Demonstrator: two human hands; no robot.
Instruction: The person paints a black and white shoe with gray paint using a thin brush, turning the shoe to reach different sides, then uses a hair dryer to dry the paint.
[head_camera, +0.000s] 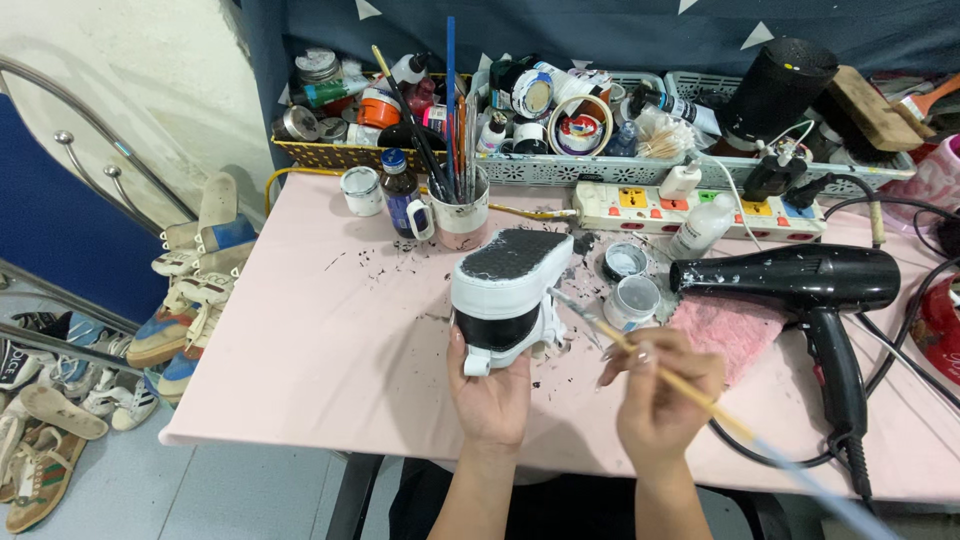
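My left hand (488, 392) grips a white and black shoe (510, 297) by its heel end, sole turned up, above the pink table (320, 340). My right hand (657, 388) holds a thin wooden paintbrush (690, 390); its tip touches the shoe's white side near the sole edge. Two small open paint jars (632, 296) sit just right of the shoe, beside a pink cloth (730, 332).
A black hair dryer (800, 282) lies at the right with its cord trailing. A power strip (700, 210), a mug of brushes (458, 215), small bottles and plastic baskets of supplies (560, 170) line the back. Several shoes (180, 300) are piled on the floor at left.
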